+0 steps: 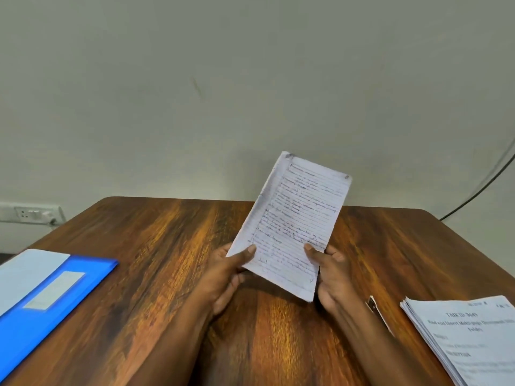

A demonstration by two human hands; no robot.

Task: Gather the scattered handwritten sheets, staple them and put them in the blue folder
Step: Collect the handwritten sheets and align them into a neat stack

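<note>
Both hands, left hand (228, 270) and right hand (331, 274), pinching handwritten sheets (292, 224), thumbs on top. Long axis toward 1 o'clock. Blue folder (55, 299) at 9 o'clock, nearer left.

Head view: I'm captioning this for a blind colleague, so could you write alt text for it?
Both hands, the left hand and right hand, hold a bundle of handwritten sheets up above a wooden table. A blue folder lies at the left, a stack of printed papers at the right, with a pale wall behind.
</note>
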